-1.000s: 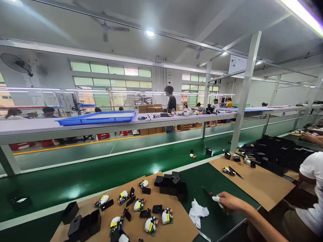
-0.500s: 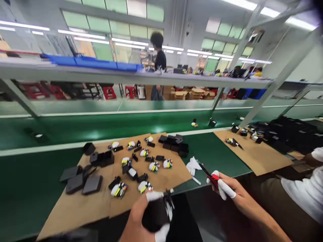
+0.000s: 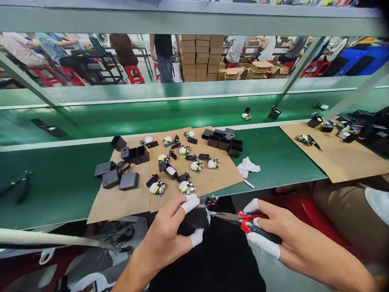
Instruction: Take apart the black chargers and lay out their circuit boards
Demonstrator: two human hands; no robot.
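Observation:
My left hand (image 3: 170, 227), with white covers on its fingertips, is closed around a black box-shaped housing (image 3: 197, 218) held over my lap. Small parts and a red wire (image 3: 210, 204) show at the housing's open end, which faces right. In my right hand (image 3: 270, 229), also wearing white finger covers, is a pair of needle-nose pliers (image 3: 243, 219) with red and black handles. The pliers' long tips reach the rim of the housing's open end. Whether the jaws grip anything there is too small to tell.
Brown cardboard (image 3: 206, 180) on the green bench carries several circuit boards (image 3: 158, 188), with black housings (image 3: 129, 181) at the left and back. A white cloth (image 3: 247, 166) lies right of it. Another person's leg (image 3: 334, 207) is close on the right. Cutters (image 3: 18, 184) lie far left.
My view has tipped downward. The pliers have moved from beyond the bench edge, pointing up and away, to the housing's open end. My left hand still holds the housing.

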